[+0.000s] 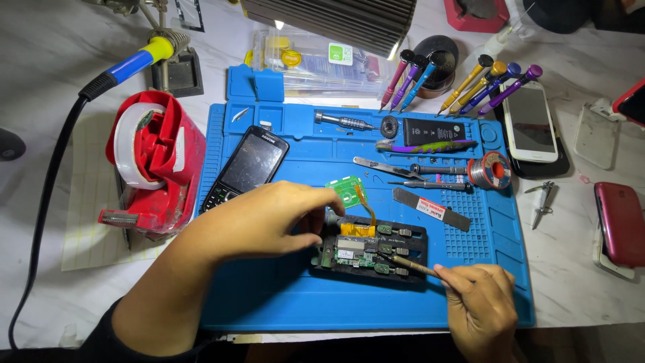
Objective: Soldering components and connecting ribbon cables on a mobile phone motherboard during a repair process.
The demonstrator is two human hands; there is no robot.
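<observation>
A black clamp fixture (pixel 403 250) sits on the blue work mat (pixel 484 282) and holds a green circuit board (pixel 353 254). My left hand (pixel 262 218) reaches over the fixture's left end, its fingertips pinching something small and green beside a small green board (pixel 349 191) that an orange flex strip joins to the fixture. My right hand (pixel 480 302) grips a thin metal tool (pixel 413 265) like a pen, the tip resting on the clamped board.
On the mat lie a black keypad phone (pixel 245 168), a battery (pixel 433 131), tweezers (pixel 386 167), a solder spool (pixel 489 169) and a metal spudger (pixel 430 208). A red tape dispenser (pixel 158 161) stands left, a soldering iron (pixel 131 64) behind it. Coloured screwdrivers (pixel 487 87), a white phone (pixel 531 124) and a red phone (pixel 619 225) are to the right.
</observation>
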